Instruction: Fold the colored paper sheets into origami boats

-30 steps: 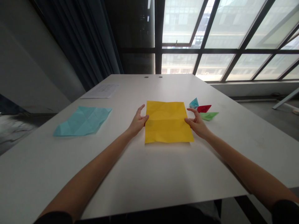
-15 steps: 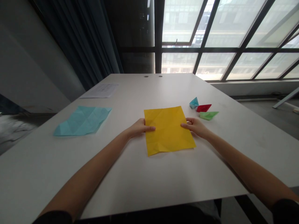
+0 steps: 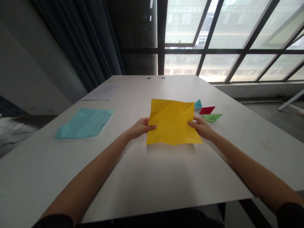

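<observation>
A creased yellow paper sheet is held a little above the white table, with its shadow beneath it. My left hand pinches the sheet's left edge, thumb on top. My right hand pinches the right edge in the same way. The sheet's far edge is tilted up toward the window.
A crumpled light-blue sheet lies at the left. Three small folded paper boats, blue, red and green, sit just right of my right hand. A white printed page lies at the far left. The table's near edge is close to me.
The yellow sheet lay flat a second ago with my hands beside it. Both hands took its side edges, drew it nearer, and now it is lifted off the table.
</observation>
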Motion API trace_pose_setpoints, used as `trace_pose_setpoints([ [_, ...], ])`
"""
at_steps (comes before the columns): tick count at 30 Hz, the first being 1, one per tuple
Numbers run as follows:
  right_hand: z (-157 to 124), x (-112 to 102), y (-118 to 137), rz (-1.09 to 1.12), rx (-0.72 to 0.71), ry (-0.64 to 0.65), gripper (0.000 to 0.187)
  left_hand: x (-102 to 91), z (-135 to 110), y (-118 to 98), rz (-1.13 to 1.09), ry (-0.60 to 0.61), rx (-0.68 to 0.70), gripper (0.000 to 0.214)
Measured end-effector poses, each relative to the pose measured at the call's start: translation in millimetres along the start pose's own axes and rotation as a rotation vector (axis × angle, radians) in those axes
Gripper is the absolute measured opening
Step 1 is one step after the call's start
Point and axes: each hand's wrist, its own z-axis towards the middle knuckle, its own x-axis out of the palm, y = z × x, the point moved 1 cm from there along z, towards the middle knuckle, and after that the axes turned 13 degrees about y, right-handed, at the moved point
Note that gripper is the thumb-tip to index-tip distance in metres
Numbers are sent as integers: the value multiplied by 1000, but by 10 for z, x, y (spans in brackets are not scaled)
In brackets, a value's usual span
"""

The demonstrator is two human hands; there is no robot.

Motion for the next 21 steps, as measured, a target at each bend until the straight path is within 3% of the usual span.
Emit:
trace_pose_setpoints([
  [7, -11, -27, 12, -49, -22, 45, 45, -51, 27, 55, -30, -101, 37, 33],
  [13, -11, -22, 33, -129, -47, 9, 30, 22, 42, 10, -186, -216, 82, 28],
  [16, -14, -5, 53, -176, -15, -46, 19, 51, 22, -35, -155, -269, 106, 18],
  [18, -16, 5, 72, -165, -3, -66, 15, 44, 10, -46, -106, -266, 110, 10],
  [21, -25, 6, 97, -164, -17, -68, 18, 8, 9, -34, -76, -166, 108, 14],
])
